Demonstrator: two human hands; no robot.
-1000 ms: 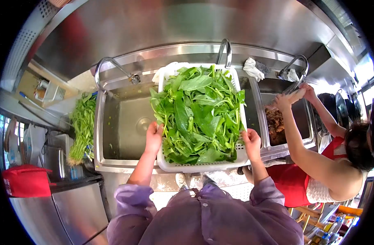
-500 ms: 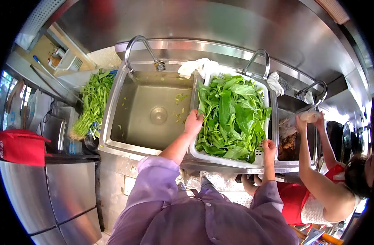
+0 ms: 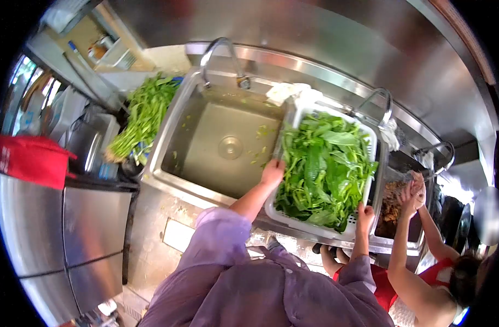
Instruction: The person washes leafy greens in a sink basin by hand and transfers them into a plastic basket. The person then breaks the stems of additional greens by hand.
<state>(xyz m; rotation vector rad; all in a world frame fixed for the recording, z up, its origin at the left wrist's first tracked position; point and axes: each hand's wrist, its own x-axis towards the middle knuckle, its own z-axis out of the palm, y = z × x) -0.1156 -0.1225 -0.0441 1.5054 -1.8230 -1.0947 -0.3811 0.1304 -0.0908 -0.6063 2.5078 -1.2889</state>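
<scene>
A white plastic basket [image 3: 286,218] heaped with leafy greens [image 3: 325,169] stands over the middle sink. My left hand [image 3: 273,173] has its fingers closed on the basket's left rim. On the opposite side, near the front right corner, my right hand [image 3: 365,216] grips the rim. Leaves partly cover the fingertips of both hands. Left of the basket is a sink [image 3: 206,147] holding water with bits of leaf in it.
A bunch of long-stemmed greens [image 3: 151,111] lies left of the sink. Arched faucets [image 3: 223,42] rise behind. White cloths [image 3: 293,94] lie on the back ledge. At right, a co-worker's hands [image 3: 413,197] are over a sink with brown food [image 3: 392,204].
The camera view has turned, so the sinks appear slanted and shifted right. Both my hands remain on the basket. The co-worker's hands have come closer together over their sink.
</scene>
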